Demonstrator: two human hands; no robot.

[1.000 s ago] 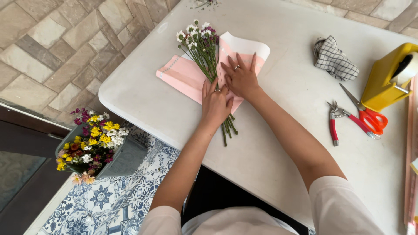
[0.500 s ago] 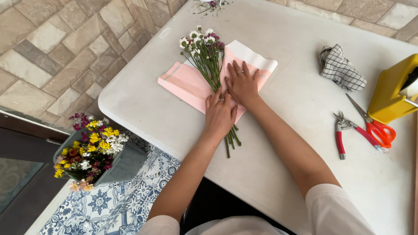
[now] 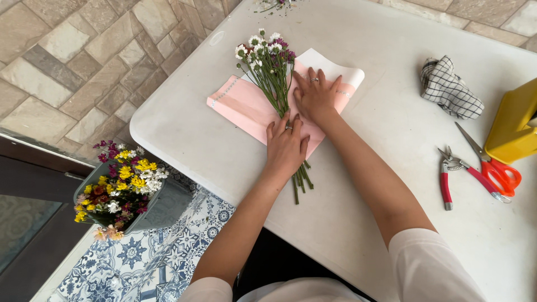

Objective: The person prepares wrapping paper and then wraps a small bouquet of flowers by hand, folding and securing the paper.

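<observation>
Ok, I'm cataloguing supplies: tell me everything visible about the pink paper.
The pink paper is a matte sheet with a white panel at its far corner and thin pale trim lines, lying flat and askew on the table. The flowers lie along its middle. The left hand and right hand press flat on it.

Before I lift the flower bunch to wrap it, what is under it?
Pink wrapping paper lies under the flower bunch, on the white table. The left hand and right hand cover the mid stems and paper; only the stem ends reach bare table.

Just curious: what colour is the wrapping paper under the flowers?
Pink, white at one end, seen in the head view: wrapping paper.
</observation>
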